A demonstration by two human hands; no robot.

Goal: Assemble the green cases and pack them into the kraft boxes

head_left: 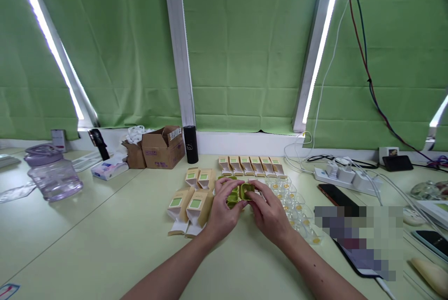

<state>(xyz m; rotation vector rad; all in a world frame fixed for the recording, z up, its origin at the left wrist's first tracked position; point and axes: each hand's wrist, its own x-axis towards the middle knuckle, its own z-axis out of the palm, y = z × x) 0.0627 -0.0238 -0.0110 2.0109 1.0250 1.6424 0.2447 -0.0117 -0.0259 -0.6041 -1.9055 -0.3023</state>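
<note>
at the far left of the pale table (87,244) stands a lilac-tinted clear jug (54,181) with a lid, and behind it to the right a black handheld fan (99,145) leans upright. a soft tissue pack (109,170) lies near the fan, then an open brown cardboard box (163,150) sits close to the window wall, with a black bottle (191,145) upright just beside it. nearer the person, four tan cartons (200,202) with green squares on them are set out in two pairs, one behind the other, white flaps showing on the front pair. right of these comes the left hand (224,211), its thumb and fingers bent narrowly about a small green container (247,191), which is raised in front of the person between the two hands; other green containers (232,197) show partly behind the left fingers. behind the hands a row of six tan cartons (255,162) stands side by side. the right hand (271,211) closes its fingertips on the same small container from the other side. beyond it, clear plastic containers (298,207) with yellow spots spread in rows, and farther right lie a white power strip (346,181) with plugs in it and a dark phone (338,197).
</note>
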